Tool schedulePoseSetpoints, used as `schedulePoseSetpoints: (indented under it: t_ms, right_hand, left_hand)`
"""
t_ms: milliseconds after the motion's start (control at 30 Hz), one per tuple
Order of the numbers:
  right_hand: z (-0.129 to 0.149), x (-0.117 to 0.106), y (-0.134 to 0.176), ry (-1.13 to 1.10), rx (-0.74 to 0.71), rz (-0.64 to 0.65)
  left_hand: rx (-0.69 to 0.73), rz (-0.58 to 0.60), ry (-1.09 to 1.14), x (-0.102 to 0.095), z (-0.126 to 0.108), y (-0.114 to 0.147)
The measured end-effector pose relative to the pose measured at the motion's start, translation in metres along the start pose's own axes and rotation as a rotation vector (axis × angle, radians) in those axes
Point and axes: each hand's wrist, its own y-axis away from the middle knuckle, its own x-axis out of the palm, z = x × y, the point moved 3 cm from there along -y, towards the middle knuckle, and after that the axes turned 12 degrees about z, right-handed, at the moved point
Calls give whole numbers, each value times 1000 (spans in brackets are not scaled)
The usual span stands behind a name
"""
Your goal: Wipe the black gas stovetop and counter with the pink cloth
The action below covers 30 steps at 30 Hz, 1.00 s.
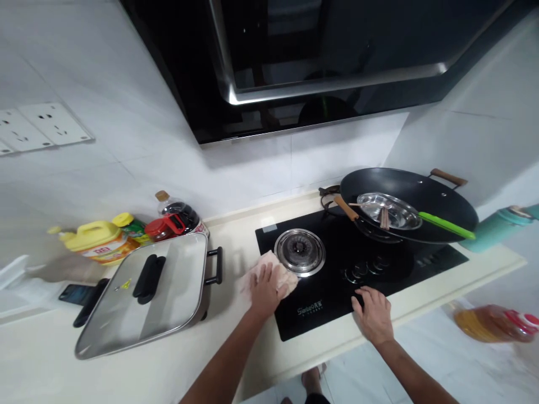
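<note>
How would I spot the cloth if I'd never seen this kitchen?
Find the black cooktop, then its round burner on the left. The pale cloth beside it straddles the cooktop's edge, under the left hand. Unlike its rigid neighbours, it is crumpled fabric.

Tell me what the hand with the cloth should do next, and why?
Perhaps the left hand should slide the cloth right, onto the gas cooktop: it rests palm-down on the cloth, which straddles the counter and the cooktop's left edge.

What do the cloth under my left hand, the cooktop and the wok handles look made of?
Cloth: probably matte fabric, from its limp folds. Cooktop: likely glass, glossy, with its smooth black sheen. Wok handles: apparently smooth wood, from their brown colour.
</note>
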Motion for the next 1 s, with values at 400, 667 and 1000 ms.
schedulePoseSetpoints:
  t_ms: [400, 667, 1000]
  right_hand:
    - [2, -2, 2, 56, -21, 9]
    - [2, -4, 2, 45, -25, 23]
    - [-2, -1, 3, 60, -10, 26]
  left_hand:
    - [-271, 80, 76, -43, 39, -124]
    - [-303, 45, 117, -68, 40, -154]
    - [14, 9, 2, 19, -22, 24]
